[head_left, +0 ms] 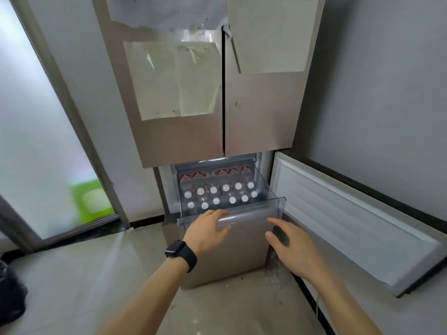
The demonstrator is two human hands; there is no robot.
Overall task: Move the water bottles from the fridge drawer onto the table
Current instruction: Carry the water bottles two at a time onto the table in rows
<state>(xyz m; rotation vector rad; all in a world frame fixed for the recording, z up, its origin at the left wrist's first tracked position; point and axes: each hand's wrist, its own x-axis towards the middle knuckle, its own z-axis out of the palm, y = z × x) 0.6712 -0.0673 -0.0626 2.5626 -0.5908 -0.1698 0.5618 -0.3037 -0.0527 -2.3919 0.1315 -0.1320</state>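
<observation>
Head view: the water bottles [226,187] stand upright in the pulled-out fridge drawer [256,211], long axes vertical, white caps pointing up at me. I count twelve caps in two rows of six. Behind them more bottles show red labels, too hidden to count.

My left hand [205,229] grips the drawer's clear front rim, fingers [221,212] curled over the top and thumb beneath. It wears one ring [208,212], with a black watch [181,252] on the wrist. My right hand [295,247] hovers just beside the drawer front, its fingers [278,222] straight and loosely spread, holding nothing.

The fridge [254,117] has two closed upper doors with pale sheets stuck on them. One lower door [350,218] is swung open to my right. The floor [96,274] is pale, glossy and scuffed. A frosted glass panel [36,141] is on the left, and a grey wall [387,93] on the right.
</observation>
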